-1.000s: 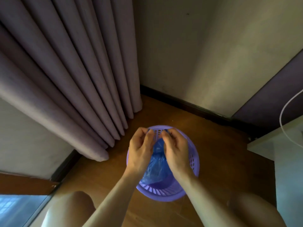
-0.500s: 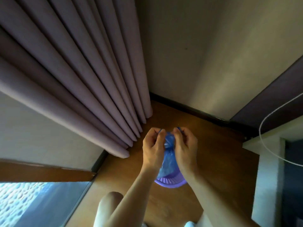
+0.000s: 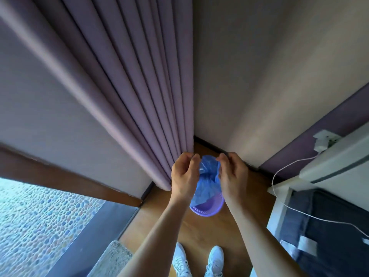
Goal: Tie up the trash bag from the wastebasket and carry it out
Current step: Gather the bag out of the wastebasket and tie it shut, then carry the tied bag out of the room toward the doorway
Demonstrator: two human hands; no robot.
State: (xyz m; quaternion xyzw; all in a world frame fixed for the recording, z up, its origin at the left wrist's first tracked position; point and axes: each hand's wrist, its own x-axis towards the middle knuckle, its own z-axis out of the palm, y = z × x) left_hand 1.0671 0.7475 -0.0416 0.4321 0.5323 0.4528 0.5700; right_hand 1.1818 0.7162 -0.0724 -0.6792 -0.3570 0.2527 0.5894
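Note:
A blue plastic trash bag (image 3: 207,180) hangs between my two hands, its neck bunched together near the top. My left hand (image 3: 184,174) pinches the bag's top edge on the left side. My right hand (image 3: 232,173) pinches the top edge on the right side. Below the bag stands the purple latticed wastebasket (image 3: 207,207) on the wooden floor; the bag's lower part hides most of its opening, and whether the bag still rests inside it I cannot tell.
Purple curtains (image 3: 139,86) hang close on the left, touching my left hand's side. A white cabinet (image 3: 337,162) with a white cable (image 3: 283,172) stands to the right. My white shoes (image 3: 199,260) are on the floor (image 3: 199,230) near a grey mat (image 3: 113,258).
I have risen from a crouch to standing. Both hands lifted the bag's gathered top up out of the wastebasket, which now looks far smaller below.

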